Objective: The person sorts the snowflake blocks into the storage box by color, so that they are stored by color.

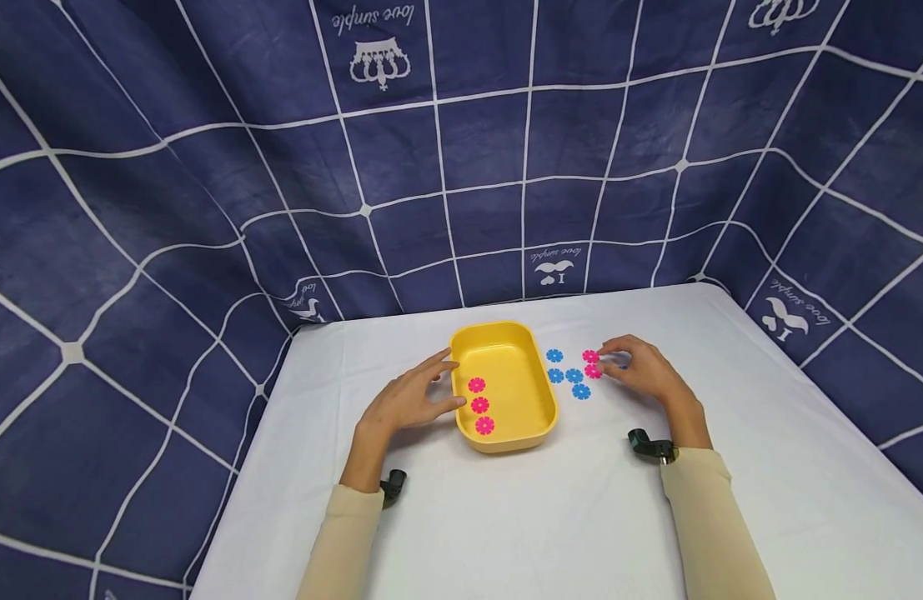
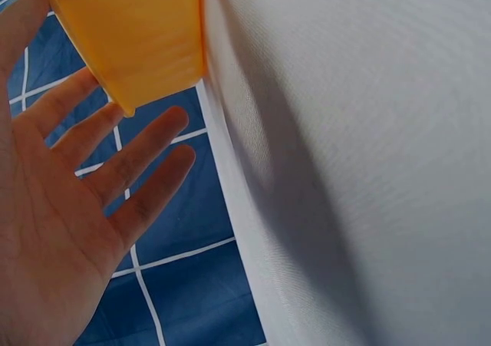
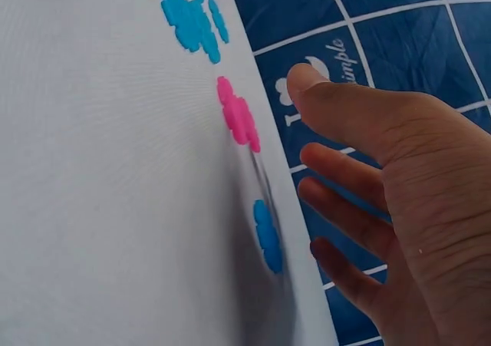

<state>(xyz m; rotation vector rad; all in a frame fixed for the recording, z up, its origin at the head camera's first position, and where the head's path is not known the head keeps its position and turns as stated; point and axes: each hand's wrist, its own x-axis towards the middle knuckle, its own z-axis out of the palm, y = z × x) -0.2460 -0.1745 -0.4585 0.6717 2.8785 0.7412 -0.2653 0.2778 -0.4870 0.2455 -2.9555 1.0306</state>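
So on the far left and all the way round the back there's a dark blue cloth (image 1: 206,167) with a white grid and little printed logos, hanging like a backdrop, and the white surface (image 1: 506,517) sits in front of it. Moving in from the left, the left hand (image 1: 408,402) lies flat by the yellow tray (image 1: 536,379), fingers (image 2: 146,150) straight and spread, tips right up against the tray's left wall; the left wrist view shows the palm open with nothing in it and the tray's corner just over the fingertips. There's a small black strap thing (image 1: 393,483) at that wrist. The tray sits around the middle of the surface and has three pink flower pieces (image 1: 479,405) in it, lined up along its left side, the rest of the tray floor is bare yellow. Just right of the tray, four blue flower pieces (image 1: 568,374) lie loose on the surface in a little cluster. Right beside those are two pink flower pieces (image 1: 592,364), and the right hand (image 1: 649,372) is on them, fingers (image 3: 345,173) loosely curled with the tips at the pink ones. Can't tell if it's actually pinching one or just touching. The right wrist view also shows one more blue piece (image 3: 268,235) near the fingers. Nothing blocks the way between the loose pieces and the tray.
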